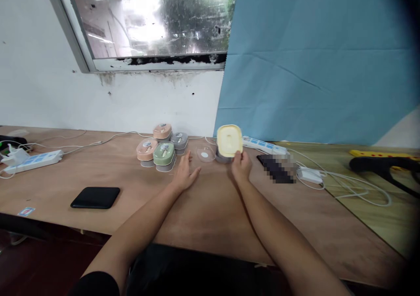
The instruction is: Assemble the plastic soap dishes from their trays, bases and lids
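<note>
My right hand (242,166) grips the lower edge of a pale yellow square lid (229,141), which is held tilted up with its broad face toward me. Behind and below the lid, a grey container (223,157) shows only in part. Just left of it lies a clear, thin, rounded piece with a white round spot (204,155). My left hand (185,173) rests near the table, fingers apart, holding nothing. Beside its fingertips stand closed lidded boxes: a green one (164,156), a grey one (180,142) and two with pink lids (147,149).
A black phone-like slab (95,198) lies at the left front. White power strips stand at the far left (33,161) and behind the lid (264,146). To the right are a partly pixelated dark flat object (275,169), a white adapter (310,175) and loose cables. A wall closes off the back.
</note>
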{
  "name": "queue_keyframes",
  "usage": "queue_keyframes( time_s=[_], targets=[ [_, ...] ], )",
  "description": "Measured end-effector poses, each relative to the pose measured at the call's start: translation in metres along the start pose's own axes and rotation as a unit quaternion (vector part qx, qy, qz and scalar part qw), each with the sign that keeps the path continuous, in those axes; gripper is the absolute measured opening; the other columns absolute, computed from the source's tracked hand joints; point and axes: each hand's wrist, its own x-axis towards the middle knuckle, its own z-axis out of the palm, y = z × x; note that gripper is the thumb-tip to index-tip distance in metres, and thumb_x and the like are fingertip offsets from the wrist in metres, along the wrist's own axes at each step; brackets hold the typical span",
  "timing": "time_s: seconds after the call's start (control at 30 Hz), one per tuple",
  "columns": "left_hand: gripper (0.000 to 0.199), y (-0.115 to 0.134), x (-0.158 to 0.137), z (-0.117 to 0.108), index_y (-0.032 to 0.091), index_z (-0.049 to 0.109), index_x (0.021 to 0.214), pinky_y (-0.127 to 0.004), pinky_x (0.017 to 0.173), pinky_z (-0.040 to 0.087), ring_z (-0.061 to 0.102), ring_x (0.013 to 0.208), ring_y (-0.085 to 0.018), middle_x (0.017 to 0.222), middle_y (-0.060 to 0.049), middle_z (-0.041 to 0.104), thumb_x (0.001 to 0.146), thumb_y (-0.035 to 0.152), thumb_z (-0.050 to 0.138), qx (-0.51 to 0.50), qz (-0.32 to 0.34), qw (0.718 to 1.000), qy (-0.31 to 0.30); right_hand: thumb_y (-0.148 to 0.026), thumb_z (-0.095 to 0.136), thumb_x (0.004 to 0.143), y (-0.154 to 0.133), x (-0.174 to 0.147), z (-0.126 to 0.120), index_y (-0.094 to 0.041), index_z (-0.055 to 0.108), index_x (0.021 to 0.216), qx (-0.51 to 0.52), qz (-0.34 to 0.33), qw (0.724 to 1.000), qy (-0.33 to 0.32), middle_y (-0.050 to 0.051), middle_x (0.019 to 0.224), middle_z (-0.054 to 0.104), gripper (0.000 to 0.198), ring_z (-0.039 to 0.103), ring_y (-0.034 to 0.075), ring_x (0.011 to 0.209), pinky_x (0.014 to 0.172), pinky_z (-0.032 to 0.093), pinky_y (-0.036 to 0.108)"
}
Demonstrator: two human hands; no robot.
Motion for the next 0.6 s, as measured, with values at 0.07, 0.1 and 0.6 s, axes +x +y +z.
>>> queue_keyframes(
  time_s=[0.07, 0.1, 0.6],
  targets=[
    [0.064, -0.001, 0.003, -0.006, 0.016, 0.03, 0.14, -0.045, 0.1, 0.039, 0.049, 0.115, -0.026, 0.124, -0.016, 0.049, 0.085, 0.039, 0.053, 0.036, 0.023, 0.999, 0.026, -0.042, 0.026, 0.09, 0.021, 0.018, -0.007, -0.015, 0.062, 0.088, -0.024, 0.068, 0.996, 0.044, 0.012, 0.083, 0.068, 0.045, 0.059, 0.023, 0.081, 0.073, 0.041, 0.03],
    [0.057, -0.002, 0.004, -0.011, 0.017, 0.036, 0.137, -0.045, 0.102, 0.037, 0.048, 0.116, -0.026, 0.124, -0.015, 0.05, 0.086, 0.038, 0.052, 0.054, 0.032, 0.997, 0.044, -0.041, 0.028, 0.088, 0.03, 0.024, -0.01, -0.014, 0.063, 0.085, -0.024, 0.102, 0.993, 0.05, 0.012, 0.082, 0.068, 0.044, 0.059, 0.024, 0.081, 0.073, 0.041, 0.031],
    [0.026, -0.024, 0.019, -0.073, 0.02, 0.065, 0.101, -0.046, 0.102, 0.028, 0.05, 0.111, -0.028, 0.11, -0.012, 0.059, 0.083, 0.036, 0.055, 0.212, 0.008, 0.951, 0.226, -0.055, 0.046, 0.082, 0.048, 0.038, -0.023, -0.013, 0.069, 0.082, -0.138, 0.142, 0.98, 0.009, 0.016, 0.085, 0.068, 0.047, 0.061, 0.03, 0.083, 0.072, 0.042, 0.036]
  ],
)
